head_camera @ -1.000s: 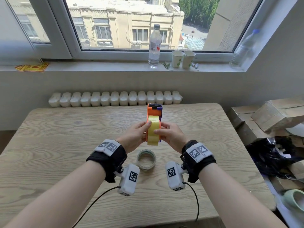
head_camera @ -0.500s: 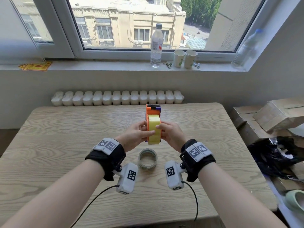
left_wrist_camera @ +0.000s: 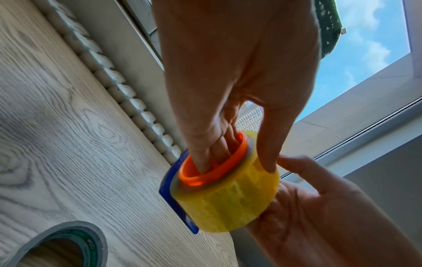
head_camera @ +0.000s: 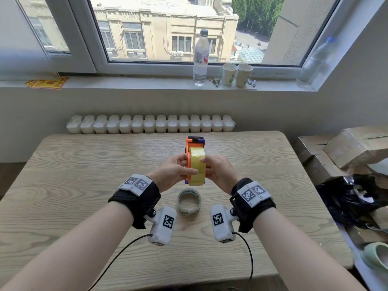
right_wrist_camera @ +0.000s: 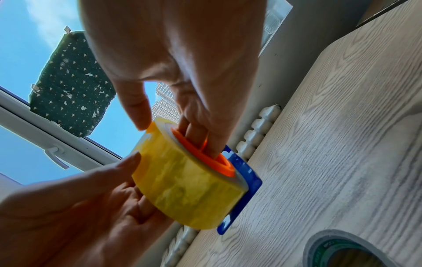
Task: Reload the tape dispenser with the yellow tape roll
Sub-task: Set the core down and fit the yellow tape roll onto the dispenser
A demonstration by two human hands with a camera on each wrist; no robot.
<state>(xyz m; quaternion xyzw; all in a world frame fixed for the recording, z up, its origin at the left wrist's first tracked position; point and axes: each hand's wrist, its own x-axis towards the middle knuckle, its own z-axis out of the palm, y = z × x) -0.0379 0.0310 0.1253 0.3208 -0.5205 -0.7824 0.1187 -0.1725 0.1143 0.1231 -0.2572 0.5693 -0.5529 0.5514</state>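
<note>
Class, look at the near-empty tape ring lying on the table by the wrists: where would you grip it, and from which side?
Grip the near-empty tape ring across its thin wall, one finger inside the open core and thumb outside, coming from above. It lies flat on the table, hole facing up, apart from both hands.

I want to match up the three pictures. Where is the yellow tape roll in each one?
Head view: yellow tape roll at the middle, held between both hands above the table.
Left wrist view: roll low and right of centre, on the orange hub.
Right wrist view: roll low and centre-left.
Shared landmark: the grey tape roll lying on the table, bottom left and bottom right in the wrist views.
</note>
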